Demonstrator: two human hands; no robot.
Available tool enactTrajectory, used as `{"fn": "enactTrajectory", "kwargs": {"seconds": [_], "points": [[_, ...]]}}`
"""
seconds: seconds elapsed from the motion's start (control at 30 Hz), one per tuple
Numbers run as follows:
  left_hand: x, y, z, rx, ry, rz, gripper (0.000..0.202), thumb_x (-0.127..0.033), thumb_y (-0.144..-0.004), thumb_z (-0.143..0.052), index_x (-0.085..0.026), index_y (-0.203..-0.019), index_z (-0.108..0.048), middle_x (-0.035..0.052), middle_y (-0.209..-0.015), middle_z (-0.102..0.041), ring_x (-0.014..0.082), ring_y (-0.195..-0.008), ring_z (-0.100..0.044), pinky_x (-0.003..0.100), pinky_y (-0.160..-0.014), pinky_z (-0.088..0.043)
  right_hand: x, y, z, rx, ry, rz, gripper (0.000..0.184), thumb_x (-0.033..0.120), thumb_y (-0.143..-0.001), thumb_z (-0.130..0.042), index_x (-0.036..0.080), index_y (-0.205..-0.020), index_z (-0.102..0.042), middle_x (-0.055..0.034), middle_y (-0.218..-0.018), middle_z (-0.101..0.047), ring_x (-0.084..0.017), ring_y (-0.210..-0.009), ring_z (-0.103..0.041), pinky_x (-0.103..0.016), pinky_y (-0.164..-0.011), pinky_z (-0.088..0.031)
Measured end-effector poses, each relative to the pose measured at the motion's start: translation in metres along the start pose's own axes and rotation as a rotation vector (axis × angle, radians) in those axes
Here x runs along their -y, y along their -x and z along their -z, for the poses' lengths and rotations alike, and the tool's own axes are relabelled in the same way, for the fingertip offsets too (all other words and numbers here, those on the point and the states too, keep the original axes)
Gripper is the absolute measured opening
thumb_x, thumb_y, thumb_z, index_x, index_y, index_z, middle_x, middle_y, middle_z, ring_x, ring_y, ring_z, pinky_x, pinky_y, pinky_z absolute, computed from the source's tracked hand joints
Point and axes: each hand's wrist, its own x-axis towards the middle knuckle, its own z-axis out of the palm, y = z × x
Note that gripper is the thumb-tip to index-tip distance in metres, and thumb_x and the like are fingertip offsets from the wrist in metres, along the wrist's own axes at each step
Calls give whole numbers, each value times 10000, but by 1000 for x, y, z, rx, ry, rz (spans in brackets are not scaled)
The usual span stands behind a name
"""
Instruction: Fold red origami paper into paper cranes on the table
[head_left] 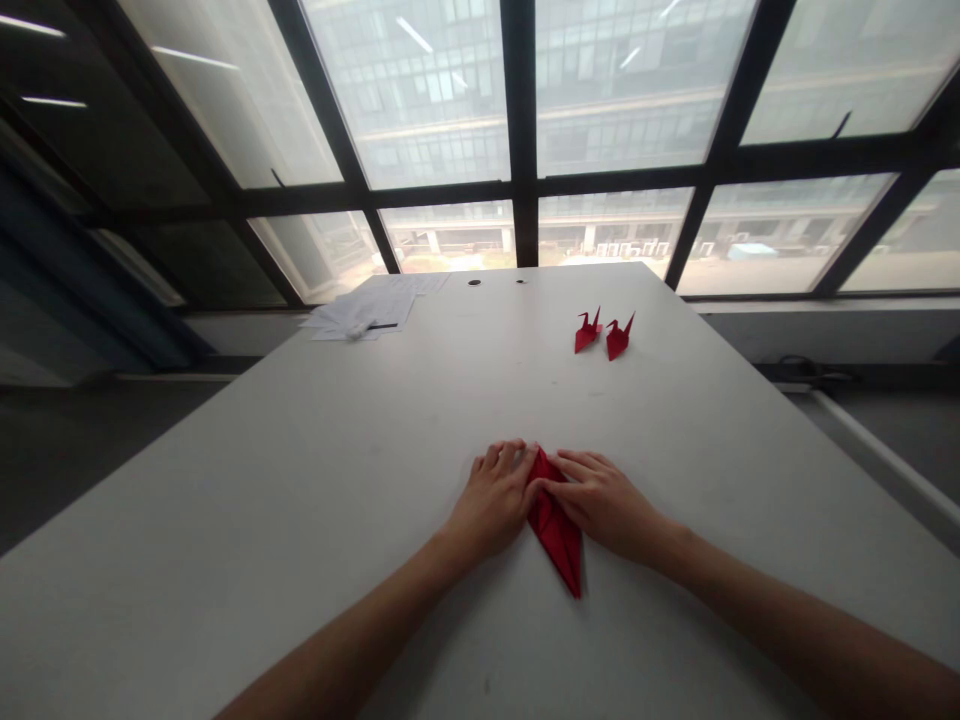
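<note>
A piece of red origami paper point(559, 545), folded into a long narrow diamond, lies on the white table with one pointed end toward me. My left hand point(496, 497) grips its left edge, the thumb resting over the middle of the paper. On the opposite side my right hand point(600, 497) presses the right edge, its thumb and fingers on the upper part. Both thumbs come close together over the paper and partly hide its upper half. Two finished red paper cranes, a left one point(587, 333) and a right one point(619, 338), stand farther back to the right.
The white table point(300, 480) stretches toward large dark-framed windows point(523, 150). White paper sheets point(382, 303) lie at its far left, with a dark pen-like stick point(383, 326) on them. A round hole point(474, 283) sits near the far edge. A blue curtain point(67, 250) hangs at left.
</note>
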Motion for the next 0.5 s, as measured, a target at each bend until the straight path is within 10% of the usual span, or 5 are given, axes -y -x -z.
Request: {"fn": "enactTrajectory", "kwargs": {"seconds": [0.5], "points": [[2, -3, 2, -1, 6, -7, 421, -389, -1011, -399, -229, -1395, -463, 105, -1386, -492, 273, -1251, -435, 434, -1020, -403, 2, -1, 0, 15, 5, -11, 289, 160, -933, -544, 260, -1165, -684, -85, -1307, -638, -246, -1241, -557, -434, -1052, -430]]}}
